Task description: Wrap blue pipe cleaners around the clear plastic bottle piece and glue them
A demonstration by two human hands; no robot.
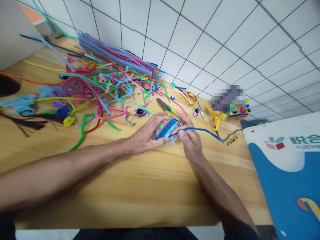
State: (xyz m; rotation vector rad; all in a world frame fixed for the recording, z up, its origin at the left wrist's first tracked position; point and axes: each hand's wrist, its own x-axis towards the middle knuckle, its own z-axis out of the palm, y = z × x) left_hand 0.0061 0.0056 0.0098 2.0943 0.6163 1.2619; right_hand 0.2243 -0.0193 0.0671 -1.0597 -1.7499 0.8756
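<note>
Between my hands, just above the wooden table (150,186), is a rounded bundle (167,129) wound with blue pipe cleaner, with pink, green and clear patches at its sides. My left hand (147,135) is curled around its left side, fingers over the far edge and thumb at the near edge. With thumb and fingers closed, my right hand (191,138) pinches a blue pipe cleaner (205,130) at the bundle's right side. Its loose end sticks out to the right. Pliers (165,105) lie just beyond my left fingers.
Loose pipe cleaners (82,83) cover the left and back, beside a long bunch (117,55) against the tiled wall (200,40). A yellow glue gun (217,119) with a cord and a yellow cutter (232,140) lie right. A blue-white board (285,166) borders the table's right side.
</note>
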